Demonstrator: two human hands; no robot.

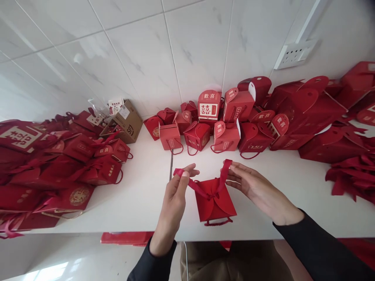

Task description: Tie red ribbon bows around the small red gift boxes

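A small red gift box (215,203) stands on the white table (140,195) right in front of me, its petal flaps closed and a cord handle at its near side. A red ribbon (199,188) runs through the top of the box. My left hand (174,199) pinches the ribbon's left end above the box. My right hand (254,187) pinches the right end, which stands up between thumb and forefinger. Both ends are pulled apart to the sides.
A row of red gift boxes (225,134) lines the tiled wall behind. A heap of finished beribboned boxes (58,168) fills the left, beside a brown carton (127,121). Flat red boxes (316,117) and loose ribbons (351,175) lie at right.
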